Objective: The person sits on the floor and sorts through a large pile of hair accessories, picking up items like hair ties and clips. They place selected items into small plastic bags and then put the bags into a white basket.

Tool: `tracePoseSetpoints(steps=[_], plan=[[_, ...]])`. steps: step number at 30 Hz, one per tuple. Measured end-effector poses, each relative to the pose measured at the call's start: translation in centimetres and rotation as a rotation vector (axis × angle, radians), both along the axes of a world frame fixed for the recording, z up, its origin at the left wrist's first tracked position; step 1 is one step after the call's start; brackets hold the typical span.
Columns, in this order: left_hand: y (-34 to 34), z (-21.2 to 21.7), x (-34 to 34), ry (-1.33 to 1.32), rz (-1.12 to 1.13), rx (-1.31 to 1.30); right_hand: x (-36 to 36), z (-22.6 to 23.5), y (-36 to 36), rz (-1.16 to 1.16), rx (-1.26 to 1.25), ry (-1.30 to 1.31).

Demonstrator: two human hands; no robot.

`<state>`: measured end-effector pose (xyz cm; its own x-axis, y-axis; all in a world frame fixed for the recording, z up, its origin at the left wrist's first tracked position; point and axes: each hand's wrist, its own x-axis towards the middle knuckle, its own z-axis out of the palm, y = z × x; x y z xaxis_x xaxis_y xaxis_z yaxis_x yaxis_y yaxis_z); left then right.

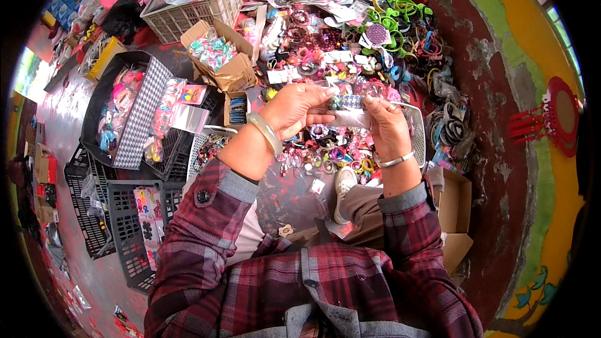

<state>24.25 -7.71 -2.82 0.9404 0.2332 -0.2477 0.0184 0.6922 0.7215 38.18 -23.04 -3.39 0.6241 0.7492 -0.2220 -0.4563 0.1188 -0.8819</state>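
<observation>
Between my two hands is a small clear plastic packet (350,117) with a blue-and-white patterned band at its top. My left hand (293,111) pinches its left end between thumb and fingers. At its other end, the fingers of my right hand (388,126) are closed on the plastic. What the packet contains is too small to make out. Below and beyond my hands spreads a heap of hair ties and small accessories (325,144), in pink, purple and yellow. A white basket (418,130) shows its rim beside my right wrist.
At the left stand a houndstooth box (145,112) of bagged trinkets and a black crate (128,244). A cardboard box (235,69) of small packets sits farther off, before a beige crate (197,15). Green headbands (397,15) lie far right. An open carton (456,203) rests by my right elbow.
</observation>
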Motion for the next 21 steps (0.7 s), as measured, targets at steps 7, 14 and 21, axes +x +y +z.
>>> tracePoseSetpoints(steps=[7, 14, 21], plan=[[0.7, 0.0, 0.0, -0.019, 0.091, -0.07, 0.0, 0.2, -0.2, 0.107, 0.025, -0.07], [1.0, 0.0, -0.4, -0.022, 0.14, -0.115, -0.3, 0.8, -0.2, 0.117, -0.003, -0.118], [1.1, 0.5, -1.1, -0.052, 0.181, -0.129, -0.4, 1.3, -0.1, 0.096, 0.043, -0.136]])
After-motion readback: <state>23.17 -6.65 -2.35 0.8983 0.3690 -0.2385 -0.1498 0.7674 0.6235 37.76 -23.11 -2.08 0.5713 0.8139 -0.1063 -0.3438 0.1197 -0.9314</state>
